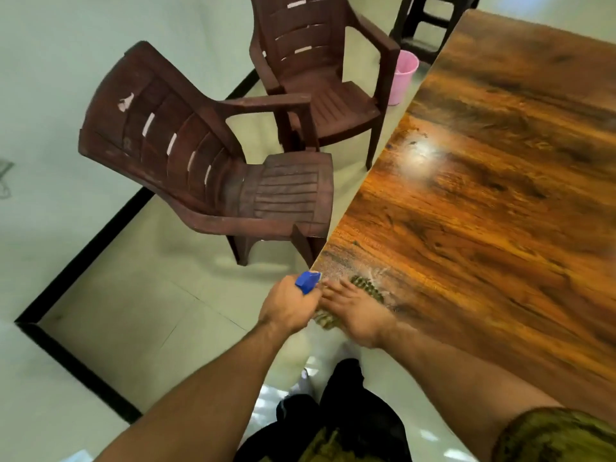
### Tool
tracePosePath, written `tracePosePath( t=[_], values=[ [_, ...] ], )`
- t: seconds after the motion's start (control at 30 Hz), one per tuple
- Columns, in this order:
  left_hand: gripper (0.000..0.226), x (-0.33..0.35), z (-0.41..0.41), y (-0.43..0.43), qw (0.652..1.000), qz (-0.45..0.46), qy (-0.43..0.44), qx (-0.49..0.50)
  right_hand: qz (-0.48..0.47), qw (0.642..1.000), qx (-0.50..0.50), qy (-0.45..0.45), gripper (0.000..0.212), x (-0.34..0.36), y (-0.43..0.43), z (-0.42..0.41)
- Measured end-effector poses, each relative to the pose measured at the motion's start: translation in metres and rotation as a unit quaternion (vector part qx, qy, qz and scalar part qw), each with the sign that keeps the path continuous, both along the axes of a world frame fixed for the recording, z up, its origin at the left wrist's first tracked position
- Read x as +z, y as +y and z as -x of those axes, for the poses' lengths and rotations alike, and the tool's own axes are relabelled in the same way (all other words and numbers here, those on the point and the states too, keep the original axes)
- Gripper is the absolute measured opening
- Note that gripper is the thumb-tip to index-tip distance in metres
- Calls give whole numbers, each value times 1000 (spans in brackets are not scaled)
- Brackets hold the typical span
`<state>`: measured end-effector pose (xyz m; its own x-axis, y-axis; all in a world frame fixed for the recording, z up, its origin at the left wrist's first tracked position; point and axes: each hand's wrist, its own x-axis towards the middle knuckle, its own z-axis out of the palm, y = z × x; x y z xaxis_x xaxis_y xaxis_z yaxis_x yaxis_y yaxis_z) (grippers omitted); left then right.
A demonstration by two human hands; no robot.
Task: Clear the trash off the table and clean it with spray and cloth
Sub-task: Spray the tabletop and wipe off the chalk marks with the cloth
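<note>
My left hand [289,305] grips a spray bottle; only its blue nozzle head [308,282] shows above my fist, just off the table's near left corner. My right hand [351,310] lies flat, fingers spread, pressing an olive-patterned cloth [365,285] onto the wooden table [483,195] at that corner. The cloth peeks out beyond my fingertips and under my palm. A misty wet patch covers the wood around the cloth. No trash is visible on the tabletop.
Two brown plastic chairs [213,168] [320,71] stand left of the table's long edge. A pink bucket [403,76] sits on the floor behind the farther chair. A dark stool [430,25] stands at the far end.
</note>
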<state>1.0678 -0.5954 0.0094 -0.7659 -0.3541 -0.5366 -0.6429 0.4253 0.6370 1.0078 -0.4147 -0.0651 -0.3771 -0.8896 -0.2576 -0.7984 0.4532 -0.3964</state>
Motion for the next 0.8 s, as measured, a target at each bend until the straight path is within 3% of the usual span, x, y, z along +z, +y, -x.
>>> tracePosePath(
  t=[0.07, 0.1, 0.2, 0.23, 0.27, 0.3, 0.33, 0.37, 0.43, 0.5, 0.6, 0.7, 0.77, 0.8],
  values=[
    [27, 4, -12, 3, 1000, -14, -8, -7, -42, 989, -141, 32, 69, 1, 29, 13],
    [25, 5, -18, 5, 1000, -19, -8, -9, -65, 962, -263, 39, 70, 1, 43, 19],
    [21, 8, -39, 7, 1000, -21, 2, -22, -113, 784, -610, 29, 70, 9, 66, 17],
    [21, 7, -44, 7, 999, -17, 2, -27, -118, 726, -678, 2, 70, 10, 61, 14],
    [20, 6, -50, 7, 999, -15, 3, -31, -122, 691, -712, -14, 70, 10, 50, 7],
    [19, 4, -55, 6, 999, -15, 4, -33, -122, 693, -711, -11, 71, 10, 34, 1],
    [21, 2, -59, 5, 999, -14, 6, -35, -115, 734, -669, 1, 71, 7, 17, -7],
    [22, 0, -62, 5, 999, -9, 7, -41, -98, 800, -592, 17, 71, 3, -1, -14],
    [22, 1, -65, 9, 998, -3, 8, -59, -67, 923, -379, 32, 73, 1, -23, -32],
    [21, 5, -66, 16, 997, -4, 18, -76, -65, 968, -239, 36, 72, 0, -15, -46],
    [21, 9, -63, 34, 993, -5, 19, -117, -61, 976, -205, 38, 69, -2, 37, -64],
    [20, 9, -59, 62, 987, 5, 9, -160, -86, 959, -266, 38, 74, -3, 106, -87],
    [20, 7, -57, 86, 980, -3, 7, -196, -106, 917, -384, 28, 79, 0, 158, -107],
    [21, 5, -56, 99, 978, -12, 6, -208, -117, 874, -471, 19, 80, 2, 182, -118]
  ],
)
